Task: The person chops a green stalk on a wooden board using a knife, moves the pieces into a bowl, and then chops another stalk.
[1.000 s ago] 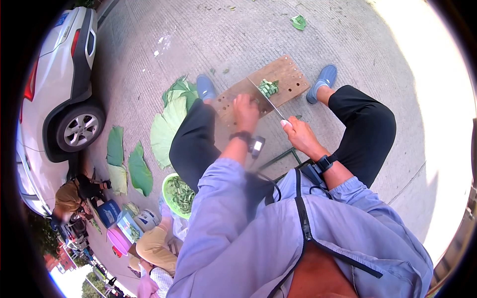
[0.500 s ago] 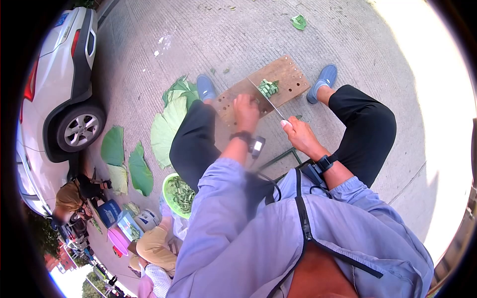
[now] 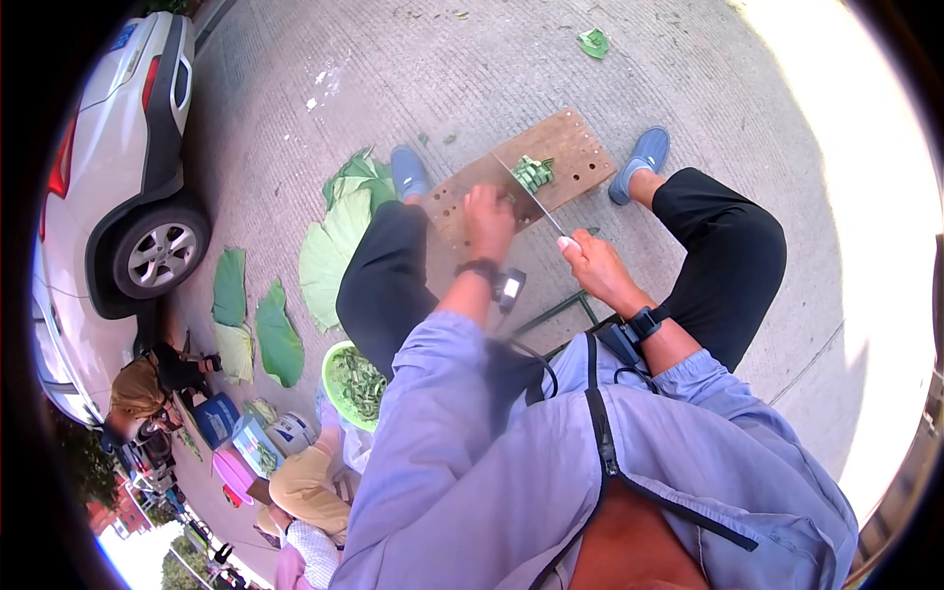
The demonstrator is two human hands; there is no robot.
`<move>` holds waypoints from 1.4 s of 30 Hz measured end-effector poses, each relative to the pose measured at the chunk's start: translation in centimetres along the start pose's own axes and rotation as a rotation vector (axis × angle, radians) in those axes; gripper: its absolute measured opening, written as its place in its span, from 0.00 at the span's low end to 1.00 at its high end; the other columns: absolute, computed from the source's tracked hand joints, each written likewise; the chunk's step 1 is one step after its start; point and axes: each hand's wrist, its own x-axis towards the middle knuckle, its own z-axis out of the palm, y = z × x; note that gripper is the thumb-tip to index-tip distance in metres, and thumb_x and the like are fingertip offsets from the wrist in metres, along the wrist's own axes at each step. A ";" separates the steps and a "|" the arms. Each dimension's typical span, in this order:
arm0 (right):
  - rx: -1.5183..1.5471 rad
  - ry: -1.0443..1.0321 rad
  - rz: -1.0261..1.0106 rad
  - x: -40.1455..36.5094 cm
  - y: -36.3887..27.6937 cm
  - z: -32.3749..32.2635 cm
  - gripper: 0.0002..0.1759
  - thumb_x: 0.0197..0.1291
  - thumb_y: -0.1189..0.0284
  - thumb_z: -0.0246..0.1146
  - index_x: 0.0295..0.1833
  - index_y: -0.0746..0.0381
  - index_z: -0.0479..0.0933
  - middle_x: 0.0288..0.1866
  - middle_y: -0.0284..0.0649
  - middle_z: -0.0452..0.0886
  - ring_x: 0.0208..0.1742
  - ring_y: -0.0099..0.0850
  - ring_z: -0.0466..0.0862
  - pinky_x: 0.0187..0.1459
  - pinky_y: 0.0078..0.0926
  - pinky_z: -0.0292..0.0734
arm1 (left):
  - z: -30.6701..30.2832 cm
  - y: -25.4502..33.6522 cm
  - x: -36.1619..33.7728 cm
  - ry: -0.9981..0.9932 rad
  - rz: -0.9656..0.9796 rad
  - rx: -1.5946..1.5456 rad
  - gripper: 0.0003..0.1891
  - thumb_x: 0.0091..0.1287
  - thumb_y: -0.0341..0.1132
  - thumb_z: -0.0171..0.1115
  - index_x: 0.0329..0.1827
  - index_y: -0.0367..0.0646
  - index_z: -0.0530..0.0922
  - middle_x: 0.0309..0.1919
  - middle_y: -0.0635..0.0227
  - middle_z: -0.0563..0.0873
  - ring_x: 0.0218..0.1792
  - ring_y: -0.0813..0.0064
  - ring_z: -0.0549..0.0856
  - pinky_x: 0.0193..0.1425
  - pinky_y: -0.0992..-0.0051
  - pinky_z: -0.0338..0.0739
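My right hand [image 3: 598,269] is closed round the handle of a large knife [image 3: 536,203], whose broad blade stands edge-down across a wooden board [image 3: 580,147] with holes in it. Just beyond the blade, on its right side, lies a small pile of cut green stalk pieces [image 3: 534,174]. My left hand [image 3: 489,218] is on the board at the near-left side of the blade, its fingers bent down and pressed together. What those fingers hold is hidden behind the hand and blade.
Large green leaves [image 3: 334,256] lie on the concrete left of my leg. A bright green basin [image 3: 330,385] holds cut greens. Farther left are a parked white car [image 3: 118,167], a blue crate [image 3: 215,421], a white bucket [image 3: 292,433], a pink tub [image 3: 234,472] and a seated person [image 3: 310,487].
The knife and both hands have hardly moved. One loose leaf on the ground near the car has shifted slightly and looks narrower.
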 end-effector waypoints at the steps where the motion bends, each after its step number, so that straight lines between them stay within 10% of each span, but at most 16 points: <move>1: 0.000 -0.001 -0.002 0.0 0.1 0.0 0.27 0.75 0.53 0.53 0.40 0.70 0.75 0.35 0.64 0.80 0.39 0.63 0.80 0.42 0.54 0.72 | 0.0 0.0 0.0 -0.001 -0.002 -0.006 0.06 0.57 0.25 0.62 0.37 0.42 0.82 0.39 0.58 0.83 0.46 0.51 0.79 0.53 0.57 0.74; 14: 0.191 -0.061 0.076 0.0 0.7 0.1 0.25 0.73 0.55 0.56 0.38 0.69 0.75 0.32 0.60 0.79 0.34 0.56 0.79 0.39 0.50 0.72 | -0.6 -0.8 0.3 -0.077 0.056 -0.021 0.11 0.57 0.22 0.57 0.40 0.40 0.84 0.40 0.56 0.83 0.47 0.50 0.79 0.54 0.57 0.74; 25: 0.333 -0.198 0.207 -0.7 0.1 -1.0 0.23 0.74 0.53 0.57 0.38 0.63 0.74 0.25 0.35 0.77 0.21 0.26 0.79 0.24 0.28 0.74 | -0.7 -1.2 0.0 -0.034 0.086 0.032 0.11 0.56 0.21 0.60 0.39 0.45 0.84 0.38 0.60 0.83 0.44 0.52 0.80 0.50 0.58 0.74; 41: 0.184 -0.036 0.007 -1.1 1.7 -0.7 0.23 0.77 0.54 0.54 0.38 0.65 0.72 0.23 0.36 0.76 0.20 0.25 0.77 0.23 0.27 0.72 | -1.3 -0.2 -0.4 -0.020 0.025 0.139 0.06 0.60 0.26 0.63 0.39 0.47 0.82 0.38 0.61 0.82 0.45 0.54 0.80 0.51 0.57 0.73; 42: 0.180 -0.030 0.016 -1.4 1.3 -0.9 0.23 0.75 0.56 0.55 0.37 0.67 0.73 0.27 0.49 0.76 0.27 0.42 0.76 0.31 0.39 0.71 | -1.2 -0.3 -0.4 -0.016 0.032 0.131 0.06 0.60 0.27 0.64 0.38 0.47 0.82 0.38 0.60 0.82 0.45 0.53 0.80 0.51 0.57 0.73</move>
